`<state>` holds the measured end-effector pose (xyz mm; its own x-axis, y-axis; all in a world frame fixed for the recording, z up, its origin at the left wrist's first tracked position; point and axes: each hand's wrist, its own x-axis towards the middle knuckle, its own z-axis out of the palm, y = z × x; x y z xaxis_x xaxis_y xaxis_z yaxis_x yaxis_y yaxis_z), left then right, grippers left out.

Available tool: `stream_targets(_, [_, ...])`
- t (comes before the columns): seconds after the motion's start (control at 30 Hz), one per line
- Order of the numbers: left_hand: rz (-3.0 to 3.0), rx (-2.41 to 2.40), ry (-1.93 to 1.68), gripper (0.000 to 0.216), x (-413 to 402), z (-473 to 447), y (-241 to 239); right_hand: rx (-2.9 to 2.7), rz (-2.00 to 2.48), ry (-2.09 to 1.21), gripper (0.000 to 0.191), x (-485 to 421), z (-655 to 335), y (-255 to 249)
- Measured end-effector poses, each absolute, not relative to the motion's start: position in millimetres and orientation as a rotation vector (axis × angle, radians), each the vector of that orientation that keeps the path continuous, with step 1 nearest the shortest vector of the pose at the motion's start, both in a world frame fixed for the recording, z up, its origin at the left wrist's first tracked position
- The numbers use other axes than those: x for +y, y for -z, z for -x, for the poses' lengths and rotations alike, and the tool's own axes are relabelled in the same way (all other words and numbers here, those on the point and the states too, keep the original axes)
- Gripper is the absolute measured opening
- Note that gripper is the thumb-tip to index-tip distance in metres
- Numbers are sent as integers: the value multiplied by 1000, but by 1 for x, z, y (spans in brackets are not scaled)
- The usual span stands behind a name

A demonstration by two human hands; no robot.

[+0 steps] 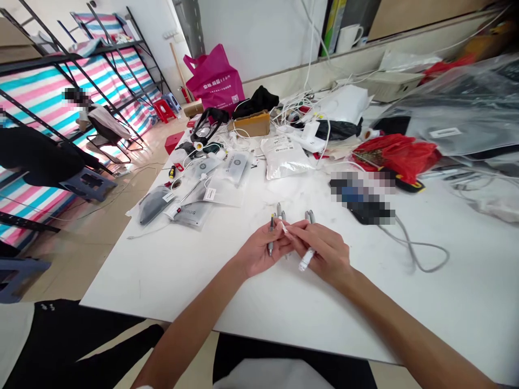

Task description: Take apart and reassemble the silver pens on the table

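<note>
The left hand (259, 251) pinches a grey pen-shaped part (270, 235) between thumb and fingers, above the front half of the white worktop (365, 324). Its fingertips touch the right hand (324, 254), which grips a white cylindrical part (307, 260). Grey tips (310, 216) project just beyond the right fingers.

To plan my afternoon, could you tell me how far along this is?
Labelled clear bags of grey items look done. The left hand holds a slim grey part, the right hand a white-sleeved one. Loose white cables, tangled further up the table, seem left to do.
</note>
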<state>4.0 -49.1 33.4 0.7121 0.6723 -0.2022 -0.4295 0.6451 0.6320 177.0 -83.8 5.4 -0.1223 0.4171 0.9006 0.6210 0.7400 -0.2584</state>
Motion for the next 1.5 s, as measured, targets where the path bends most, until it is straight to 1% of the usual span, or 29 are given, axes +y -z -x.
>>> stream_targets(0.23, [-558, 416, -594, 13, -50, -4, -32, -1731, 828, 314, 45, -86, -178, -12])
stream_targets(0.37, [-596, 445, -588, 14, -50, -5, -33, -1776, 831, 325, 37, -86, -180, -14])
stream_targets(0.53, [-727, 496, -636, 34, -48, -5, -34, -1747, 858, 359, 27, -85, -184, -15])
stream_targets(0.73, [-757, 516, -698, 37, -47, -6, -30, -1795, 849, 391, 16, -85, -180, -20])
stream_targets(0.8, [-757, 513, -693, 37, -48, -6, -30, -1796, 842, 399, 15, -85, -180, -19])
stream_targets(1.03, [-769, 508, -732, 36, -49, -6, -34, -1815, 848, 362, 23, -87, -181, -13])
stream_targets(1.27, [-761, 507, -748, 36, -49, -5, -36, -1821, 822, 335, 19, -88, -179, -20])
stream_targets(1.5, [-788, 494, -737, 37, -50, -5, -36, -1832, 808, 331, 21, -87, -179, -16])
